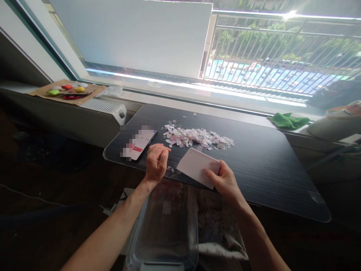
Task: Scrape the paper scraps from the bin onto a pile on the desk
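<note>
My right hand (227, 180) grips a white rectangular card (194, 165) by its right end, thumb on top. The card has a small dark hole near its far corner and is held over the table's front edge. My left hand (156, 162) is closed with curled fingers, between the phone and the card; its palm is hidden, and I cannot see whether anything is in it. A spread heap of small white and pinkish paper scraps (194, 137) lies beyond both hands. A few loose scraps (170, 169) lie between the hands near the edge.
On the dark table (265, 162), a phone (141, 145) shows a timer at left. Below the front edge is a clear plastic bin (166, 233). A green cloth (289, 120) lies on the sill, and a radiator (103, 109) stands at left.
</note>
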The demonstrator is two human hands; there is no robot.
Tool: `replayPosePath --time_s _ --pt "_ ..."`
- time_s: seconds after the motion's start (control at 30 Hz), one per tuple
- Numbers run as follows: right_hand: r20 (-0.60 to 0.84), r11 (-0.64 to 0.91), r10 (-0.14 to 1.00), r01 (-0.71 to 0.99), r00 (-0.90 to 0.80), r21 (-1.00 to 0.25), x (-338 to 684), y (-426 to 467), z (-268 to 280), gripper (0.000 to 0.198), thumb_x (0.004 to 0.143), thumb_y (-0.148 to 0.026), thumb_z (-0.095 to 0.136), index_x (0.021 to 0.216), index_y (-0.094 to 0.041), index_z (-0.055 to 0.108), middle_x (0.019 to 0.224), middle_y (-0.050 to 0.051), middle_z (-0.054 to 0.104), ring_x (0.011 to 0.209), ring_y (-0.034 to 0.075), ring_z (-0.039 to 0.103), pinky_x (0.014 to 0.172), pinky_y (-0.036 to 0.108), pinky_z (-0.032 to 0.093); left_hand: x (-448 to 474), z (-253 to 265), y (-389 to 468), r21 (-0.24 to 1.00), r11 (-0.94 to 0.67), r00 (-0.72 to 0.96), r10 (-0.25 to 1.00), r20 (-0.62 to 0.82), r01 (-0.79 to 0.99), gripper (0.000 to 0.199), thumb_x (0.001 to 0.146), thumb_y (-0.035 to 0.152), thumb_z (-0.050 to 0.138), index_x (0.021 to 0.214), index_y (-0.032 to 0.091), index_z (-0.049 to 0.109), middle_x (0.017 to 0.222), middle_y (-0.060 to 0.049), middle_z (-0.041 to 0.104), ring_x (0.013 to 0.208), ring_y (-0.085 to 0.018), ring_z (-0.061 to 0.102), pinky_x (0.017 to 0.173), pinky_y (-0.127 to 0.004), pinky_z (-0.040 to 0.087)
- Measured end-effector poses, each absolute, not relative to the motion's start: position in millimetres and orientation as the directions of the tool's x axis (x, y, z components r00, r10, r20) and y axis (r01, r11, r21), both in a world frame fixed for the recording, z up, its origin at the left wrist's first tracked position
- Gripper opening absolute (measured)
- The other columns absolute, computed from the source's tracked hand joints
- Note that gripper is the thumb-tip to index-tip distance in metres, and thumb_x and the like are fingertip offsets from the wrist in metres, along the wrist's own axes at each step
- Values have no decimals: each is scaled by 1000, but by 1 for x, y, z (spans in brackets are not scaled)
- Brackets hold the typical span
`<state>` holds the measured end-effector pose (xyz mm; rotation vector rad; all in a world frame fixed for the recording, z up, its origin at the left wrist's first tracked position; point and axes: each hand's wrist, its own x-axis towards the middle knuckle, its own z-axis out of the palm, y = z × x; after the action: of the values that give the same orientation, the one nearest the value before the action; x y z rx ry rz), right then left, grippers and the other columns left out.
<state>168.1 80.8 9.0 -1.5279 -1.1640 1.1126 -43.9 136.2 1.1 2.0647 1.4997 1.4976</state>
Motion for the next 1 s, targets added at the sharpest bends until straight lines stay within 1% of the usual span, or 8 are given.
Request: replayPosePath --time_s 0.1,0.2,0.37,0.47,0.57,0.77,0.93,1.0 --pt "-147 -167 983 212 107 -963 164 77 12 22 65 -27 57 84 -19 48 70 -2 55 62 13 51 53 22 41 -44 1 136 635 -469 -19 795 606 613 25 82 23 36 72 19 59 77 -1 60 88 -15 50 87 -33 39" --pt "-141 -150 988 208 55 -967 159 78 15 21 66 -26 55 84 -19 48 71 -2 55 63 13 52 53 23 42 -44 2 136 652 -461 -30 803 595 602 26 82 23 35 72 19 59 78 -1 60 89 -15 50 87 -33 39" --pt "-65 -85 993 225 97 -971 150 101 12 23 64 -26 54 85 -19 47 71 -2 55 60 13 51 51 23 42 -44 3 135 688 -445 -53 817 574 573 28 83 24 33 71 19 58 78 -1 60 90 -15 50 86 -33 39" --pt "-50 -67 996 263 69 -962 148 114 9 21 63 -26 53 81 -19 47 70 -2 55 61 13 51 52 22 41 -44 3 135 699 -443 -64 819 571 560 28 83 24 32 72 19 58 79 -2 59 90 -15 50 86 -32 39" --pt "-66 -67 998 281 13 -957 148 117 11 18 63 -25 54 78 -19 46 67 -3 54 60 11 50 50 21 40 -44 3 135 706 -450 -64 819 571 547 29 83 23 32 72 19 58 79 -1 59 90 -15 50 86 -31 39" --pt "-146 -109 984 306 -102 -946 154 106 18 15 62 -24 55 71 -19 44 59 -6 47 53 9 44 45 19 35 -44 3 135 707 -448 -64 820 569 547 28 83 24 33 72 18 58 78 -2 60 91 -15 50 86 -32 39" --pt "-131 -119 991 276 -23 -954 162 97 14 17 64 -25 56 76 -19 46 64 -5 52 58 11 48 49 20 38 -44 2 135 706 -443 -66 821 567 553 29 83 24 33 72 19 59 78 -2 60 91 -15 50 86 -32 39" --pt "-138 -124 990 279 -30 -952 163 92 13 16 65 -26 56 76 -19 46 65 -4 52 58 11 48 49 20 38 -44 2 135 705 -442 -65 821 567 555 29 83 24 33 72 19 59 78 -2 59 91 -15 50 86 -32 39"
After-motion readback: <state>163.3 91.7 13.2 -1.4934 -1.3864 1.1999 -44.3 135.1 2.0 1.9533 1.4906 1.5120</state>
